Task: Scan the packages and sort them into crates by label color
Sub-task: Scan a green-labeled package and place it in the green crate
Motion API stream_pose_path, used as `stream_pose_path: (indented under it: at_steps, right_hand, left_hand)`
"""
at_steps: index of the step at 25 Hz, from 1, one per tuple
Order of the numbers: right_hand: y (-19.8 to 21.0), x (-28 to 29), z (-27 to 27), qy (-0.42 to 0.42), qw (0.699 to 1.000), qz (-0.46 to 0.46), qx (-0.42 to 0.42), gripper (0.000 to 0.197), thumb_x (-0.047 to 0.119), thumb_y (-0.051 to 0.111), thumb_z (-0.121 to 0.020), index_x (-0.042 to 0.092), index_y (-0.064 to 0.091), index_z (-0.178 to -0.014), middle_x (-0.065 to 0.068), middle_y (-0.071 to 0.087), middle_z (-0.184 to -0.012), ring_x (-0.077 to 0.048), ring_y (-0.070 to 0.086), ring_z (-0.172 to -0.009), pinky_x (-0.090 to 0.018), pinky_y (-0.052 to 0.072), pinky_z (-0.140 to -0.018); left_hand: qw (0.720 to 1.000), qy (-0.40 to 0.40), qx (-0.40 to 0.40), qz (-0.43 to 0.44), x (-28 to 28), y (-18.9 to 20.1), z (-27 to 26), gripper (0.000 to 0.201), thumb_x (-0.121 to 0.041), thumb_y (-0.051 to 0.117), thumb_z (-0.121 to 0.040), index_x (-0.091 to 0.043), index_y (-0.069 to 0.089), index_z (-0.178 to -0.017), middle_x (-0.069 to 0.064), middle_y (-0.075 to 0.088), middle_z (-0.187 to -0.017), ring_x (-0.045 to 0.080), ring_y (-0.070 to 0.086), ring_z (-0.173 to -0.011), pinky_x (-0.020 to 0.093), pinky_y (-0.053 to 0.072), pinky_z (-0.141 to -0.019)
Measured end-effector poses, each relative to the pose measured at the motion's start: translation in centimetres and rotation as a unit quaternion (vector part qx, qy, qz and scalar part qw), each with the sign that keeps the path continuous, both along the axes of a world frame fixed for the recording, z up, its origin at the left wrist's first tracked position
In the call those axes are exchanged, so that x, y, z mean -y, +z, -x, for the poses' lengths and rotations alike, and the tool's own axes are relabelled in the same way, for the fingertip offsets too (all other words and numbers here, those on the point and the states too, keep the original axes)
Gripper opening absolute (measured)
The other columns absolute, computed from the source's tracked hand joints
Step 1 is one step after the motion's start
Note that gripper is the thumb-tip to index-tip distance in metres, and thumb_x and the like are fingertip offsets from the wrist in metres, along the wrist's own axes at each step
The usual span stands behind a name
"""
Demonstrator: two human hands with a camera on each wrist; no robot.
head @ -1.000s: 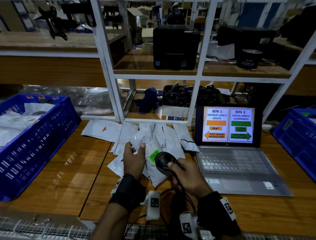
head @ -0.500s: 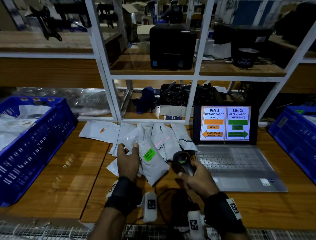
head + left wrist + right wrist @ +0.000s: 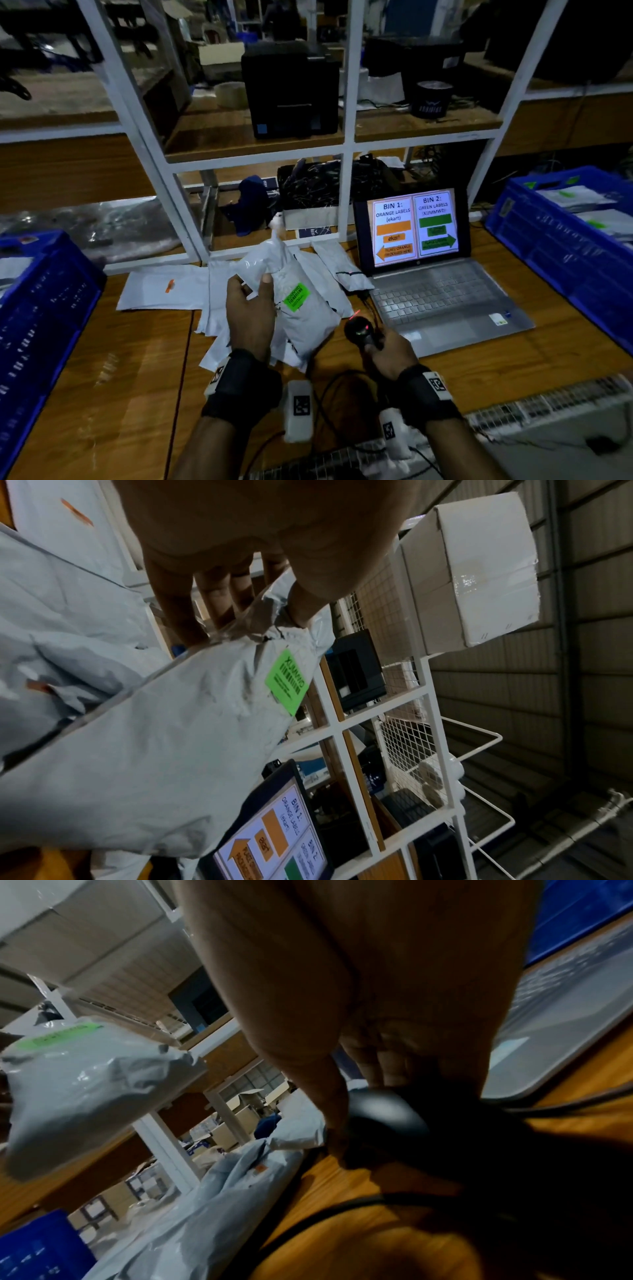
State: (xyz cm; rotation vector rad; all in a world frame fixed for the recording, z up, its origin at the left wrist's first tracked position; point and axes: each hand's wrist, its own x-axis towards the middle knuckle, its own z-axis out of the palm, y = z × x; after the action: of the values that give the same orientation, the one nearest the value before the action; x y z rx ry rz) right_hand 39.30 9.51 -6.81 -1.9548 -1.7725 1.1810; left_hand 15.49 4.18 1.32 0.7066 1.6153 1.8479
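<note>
My left hand (image 3: 251, 301) (image 3: 240, 596) pinches the top of a grey poly package (image 3: 305, 318) (image 3: 154, 750) (image 3: 78, 1085) and holds it lifted over the pile, its green label (image 3: 297, 297) (image 3: 287, 681) facing up. My right hand (image 3: 388, 353) (image 3: 359, 1047) grips a black barcode scanner (image 3: 359, 331) (image 3: 387, 1115) low over the table, just right of the package. More grey packages (image 3: 318, 270) lie in a heap on the table; one at the left (image 3: 161, 291) carries an orange label (image 3: 169, 285).
A blue crate (image 3: 41, 329) stands at the left and another blue crate (image 3: 561, 250) with green-labelled packages at the right. An open laptop (image 3: 442, 298) shows the bin guide: orange left, green right. A white shelf frame (image 3: 346, 150) rises behind. Cables (image 3: 329, 390) trail near the front edge.
My left hand has lifted the green-label package higher off the pile. The right hand with the scanner has drawn away from the label, down and to the right.
</note>
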Motion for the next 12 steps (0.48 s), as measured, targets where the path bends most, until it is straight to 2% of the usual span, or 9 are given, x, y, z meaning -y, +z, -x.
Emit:
stream_pose_path:
  at_steps: [3,5,8,10,12]
  right_hand:
    - [2.5,0.9,-2.0,-0.062,0.995,-0.072,-0.041,0.044,0.026,0.064,-0.1,0.016,0.053,-0.141,-0.004,0.062,-0.134,-0.024,0.058,-0.122,-0.034,0.046,-0.1]
    - [4.7,1.6,-4.0,-0.089,0.982,-0.139,-0.092,0.039,0.029,0.06,-0.103,0.02,0.055,-0.141,-0.001,0.063,-0.13,-0.019,0.059,-0.118,-0.03,0.047,-0.093]
    - [7.6,2.6,-7.3,-0.071,0.963,-0.216,-0.147,0.037,0.041,0.061,-0.101,0.031,0.058,-0.136,0.007,0.065,-0.124,-0.009,0.06,-0.114,-0.033,0.052,-0.094]
    - [9.0,3.1,-10.3,-0.05,0.954,-0.236,-0.177,0.046,0.053,0.066,-0.094,0.04,0.054,-0.137,0.013,0.062,-0.129,-0.001,0.058,-0.118,-0.03,0.052,-0.097]
    - [10.3,3.2,-13.4,-0.028,0.949,-0.25,-0.19,0.07,0.064,0.072,-0.084,0.045,0.045,-0.145,0.017,0.054,-0.139,0.001,0.053,-0.126,-0.027,0.05,-0.099]
  left_hand:
    - [0.999,-0.031,0.003,-0.009,-1.1,0.6,-1.6,0.024,-0.032,0.07,-0.102,-0.019,0.065,-0.122,0.004,0.076,-0.114,0.028,0.072,-0.11,0.06,0.059,-0.096]
    - [0.998,-0.065,0.007,-0.013,-2.4,1.1,-3.8,0.025,-0.035,0.071,-0.101,-0.019,0.066,-0.119,0.005,0.077,-0.113,0.028,0.074,-0.108,0.06,0.06,-0.094]
    - [0.993,-0.118,-0.01,-0.021,-4.1,2.4,-8.2,0.025,-0.03,0.071,-0.101,-0.018,0.066,-0.122,0.001,0.077,-0.114,0.021,0.074,-0.106,0.052,0.061,-0.095]
    - [0.988,-0.152,-0.017,-0.034,-5.3,3.1,-12.3,0.024,-0.028,0.07,-0.101,-0.019,0.066,-0.123,-0.005,0.077,-0.116,0.01,0.074,-0.104,0.042,0.061,-0.092]
    - [0.983,-0.176,-0.012,-0.041,-6.4,3.7,-16.4,0.022,-0.029,0.072,-0.101,-0.022,0.065,-0.121,-0.006,0.077,-0.116,0.007,0.074,-0.103,0.036,0.061,-0.087]
